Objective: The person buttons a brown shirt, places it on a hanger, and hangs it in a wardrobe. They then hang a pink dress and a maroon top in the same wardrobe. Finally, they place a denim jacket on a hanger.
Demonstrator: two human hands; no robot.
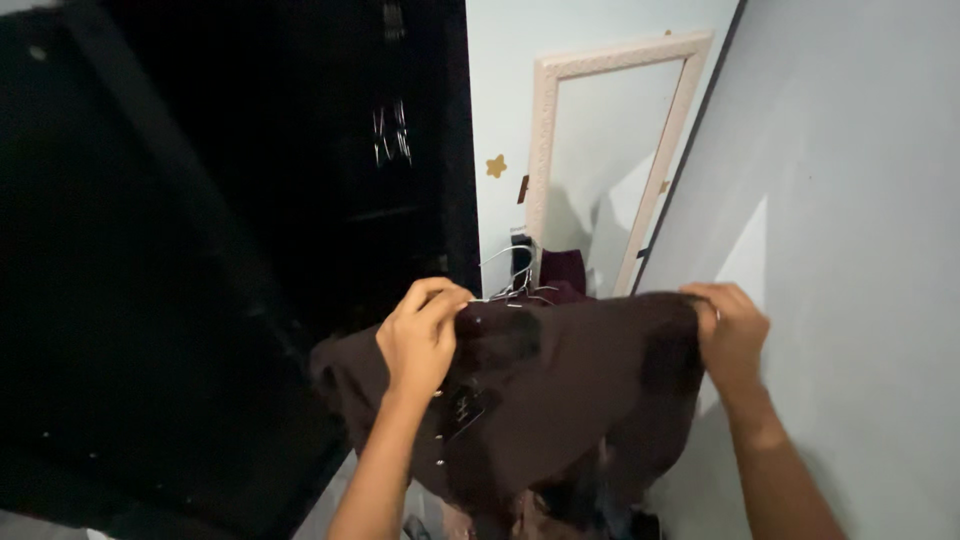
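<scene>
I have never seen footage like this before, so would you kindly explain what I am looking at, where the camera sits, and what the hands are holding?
There is no machine here: a person works with two bare hands, and the one picture comes from a camera worn on their head, looking down and forward. The left hand and the right hand each have a closed grip on the top edge of a dark brown garment, holding it spread out in the air. Just behind it are wire hangers. Further back, a mirror in a pale frame leans against a light wall. A large dark wardrobe fills the left side. More clothes seem to lie below, but that is unclear.
</scene>
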